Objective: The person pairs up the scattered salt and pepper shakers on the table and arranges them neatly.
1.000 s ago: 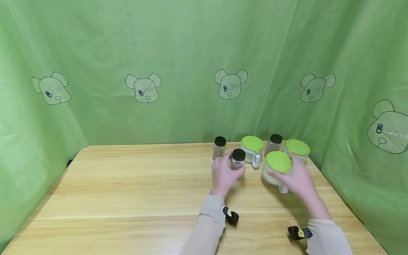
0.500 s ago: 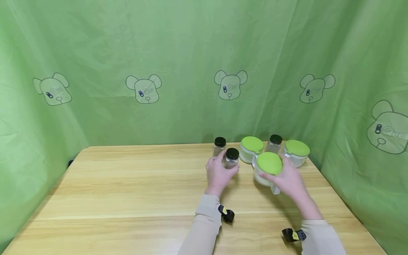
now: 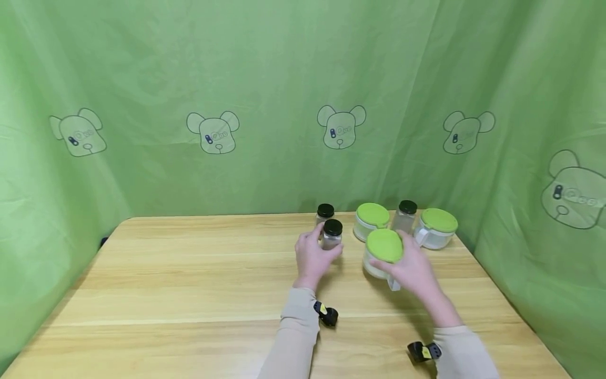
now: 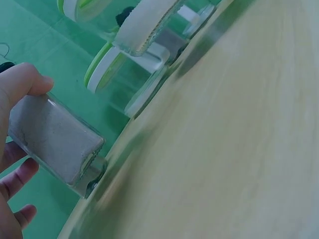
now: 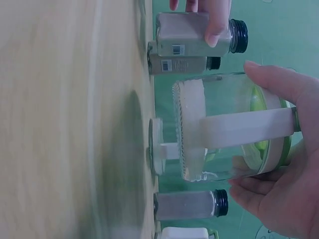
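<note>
My left hand (image 3: 312, 261) grips a square glass spice jar (image 3: 332, 241) with a black lid and greyish powder inside, thumb on one side and fingers on the other. In the left wrist view this spice jar (image 4: 55, 137) tilts slightly above the table. My right hand (image 3: 413, 267) holds a round glass seasoning jar (image 3: 384, 246) by its upper part, around the green lid. The right wrist view shows that seasoning jar (image 5: 224, 99) raised off the tabletop, with a white handle and a layer of white contents at its bottom.
Along the wooden table's (image 3: 189, 273) back edge stand a second black-lidded spice jar (image 3: 324, 211), a green-lidded jar (image 3: 372, 217), another spice jar (image 3: 404, 218) and a green-lidded jar (image 3: 436, 223) at the right corner. A green curtain (image 3: 274, 173) hangs behind.
Both hands have moved left together, carrying the spice jar and the seasoning jar. The spice jar now overlaps the one behind it. The jars at the back stay in place.
</note>
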`<state>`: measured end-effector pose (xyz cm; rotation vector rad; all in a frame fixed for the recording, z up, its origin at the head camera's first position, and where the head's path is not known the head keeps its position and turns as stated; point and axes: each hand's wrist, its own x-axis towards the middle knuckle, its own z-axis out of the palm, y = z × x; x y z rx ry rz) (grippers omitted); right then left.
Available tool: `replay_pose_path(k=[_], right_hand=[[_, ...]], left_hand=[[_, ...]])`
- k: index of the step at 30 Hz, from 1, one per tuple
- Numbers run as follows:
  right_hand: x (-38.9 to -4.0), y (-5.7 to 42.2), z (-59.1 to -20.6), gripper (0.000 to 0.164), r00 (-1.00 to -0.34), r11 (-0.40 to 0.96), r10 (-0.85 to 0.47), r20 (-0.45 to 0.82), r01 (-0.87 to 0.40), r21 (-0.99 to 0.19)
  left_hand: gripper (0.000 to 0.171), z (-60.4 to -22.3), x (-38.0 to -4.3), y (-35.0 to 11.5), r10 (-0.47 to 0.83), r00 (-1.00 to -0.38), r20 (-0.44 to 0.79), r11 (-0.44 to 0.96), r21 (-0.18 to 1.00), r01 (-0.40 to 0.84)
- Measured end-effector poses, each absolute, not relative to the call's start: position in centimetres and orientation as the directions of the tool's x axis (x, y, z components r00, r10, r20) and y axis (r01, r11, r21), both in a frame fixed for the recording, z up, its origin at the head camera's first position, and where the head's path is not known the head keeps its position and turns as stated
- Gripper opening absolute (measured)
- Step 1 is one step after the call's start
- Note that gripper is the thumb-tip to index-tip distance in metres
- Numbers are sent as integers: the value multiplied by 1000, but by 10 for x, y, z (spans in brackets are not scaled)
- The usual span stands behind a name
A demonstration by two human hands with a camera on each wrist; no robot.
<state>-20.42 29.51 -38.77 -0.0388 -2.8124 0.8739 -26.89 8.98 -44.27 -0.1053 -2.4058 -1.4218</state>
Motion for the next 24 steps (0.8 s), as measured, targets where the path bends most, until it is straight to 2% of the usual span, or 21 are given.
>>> replay_pose_path(k=[24], right_hand=[[-214, 262, -397, 112, -986, 821, 48, 162, -54, -569]], left_hand=[[73, -450, -275, 62, -120, -934, 336, 492, 838, 239]])
